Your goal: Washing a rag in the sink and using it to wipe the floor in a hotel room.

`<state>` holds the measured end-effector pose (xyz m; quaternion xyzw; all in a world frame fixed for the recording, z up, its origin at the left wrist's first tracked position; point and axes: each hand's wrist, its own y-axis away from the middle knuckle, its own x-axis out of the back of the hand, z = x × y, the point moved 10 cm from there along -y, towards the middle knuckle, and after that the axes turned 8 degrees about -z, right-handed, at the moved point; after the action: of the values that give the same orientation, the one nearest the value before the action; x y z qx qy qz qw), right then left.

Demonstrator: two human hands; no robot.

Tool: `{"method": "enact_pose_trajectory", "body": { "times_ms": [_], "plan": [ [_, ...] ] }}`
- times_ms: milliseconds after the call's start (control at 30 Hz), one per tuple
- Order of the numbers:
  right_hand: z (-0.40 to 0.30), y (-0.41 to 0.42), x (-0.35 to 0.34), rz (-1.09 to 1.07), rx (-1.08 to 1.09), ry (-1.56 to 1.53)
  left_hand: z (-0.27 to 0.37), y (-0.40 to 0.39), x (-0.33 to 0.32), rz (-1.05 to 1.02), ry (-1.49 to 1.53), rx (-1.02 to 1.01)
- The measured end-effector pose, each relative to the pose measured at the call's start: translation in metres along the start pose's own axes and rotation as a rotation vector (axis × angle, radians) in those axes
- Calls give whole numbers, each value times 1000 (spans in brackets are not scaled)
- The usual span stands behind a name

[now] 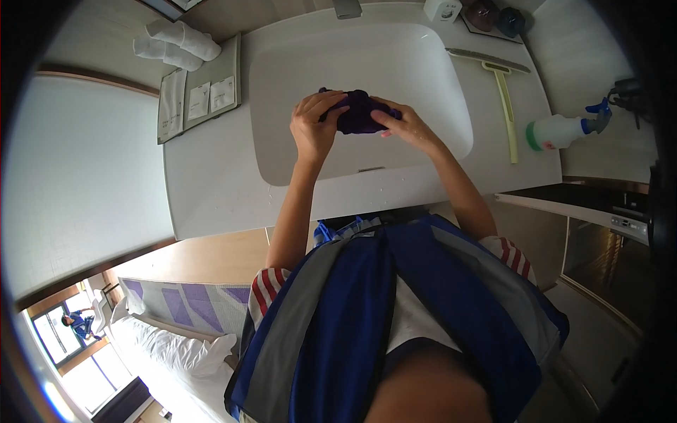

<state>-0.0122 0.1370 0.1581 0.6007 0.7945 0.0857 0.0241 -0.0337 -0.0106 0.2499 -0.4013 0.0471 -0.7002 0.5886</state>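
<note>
A bunched dark purple cloth (pixel 360 112) is held above the white washbasin (pixel 365 53). My left hand (pixel 317 121) grips its left end between thumb and fingers. On the right end, my right hand (pixel 404 124) pinches it with the thumb on top. The cloth's underside is hidden. Small water drops lie on the counter's front edge (pixel 359 193) below the basin, and some wet spots show on my right hand. The metal faucet (pixel 347 8) is at the basin's back edge.
Rolled white towels (pixel 182 42) and a tray (pixel 203 117) with packets are on the left. A squeegee-like brush with a pale yellow handle (pixel 506 111) and a spray bottle (pixel 560 132) lie right. A white box (pixel 442 9) stands behind. Another person (pixel 79 323) is far off at lower left.
</note>
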Motion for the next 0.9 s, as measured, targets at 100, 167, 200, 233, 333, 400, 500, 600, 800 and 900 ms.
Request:
{"method": "enact_pose_trajectory", "body": {
  "times_ms": [100,167,200,233,333,400,500,600,800,900],
  "plan": [
    [-30,10,12,85,63,26,31,-2,15,51,-294,-87],
    [-42,14,8,34,23,-155,55,-3,36,174,-441,-146],
    [-43,16,13,82,9,-150,65,-8,44,172,-438,-146],
    [-46,18,15,83,6,-151,78,-13,52,176,-552,-157],
    [-53,19,8,-11,60,-584,85,-18,81,290,-531,-182],
    [-60,17,6,-26,130,-603,75,-16,107,402,-274,-196],
    [-73,18,6,-37,240,-605,66,-9,141,559,-49,-188],
    [-75,25,19,83,272,-675,46,3,162,608,-37,-50],
    [-71,48,64,407,306,-977,0,40,206,721,247,204],
    [-92,55,67,134,548,-1161,16,44,206,482,-253,102]
  ]
}}
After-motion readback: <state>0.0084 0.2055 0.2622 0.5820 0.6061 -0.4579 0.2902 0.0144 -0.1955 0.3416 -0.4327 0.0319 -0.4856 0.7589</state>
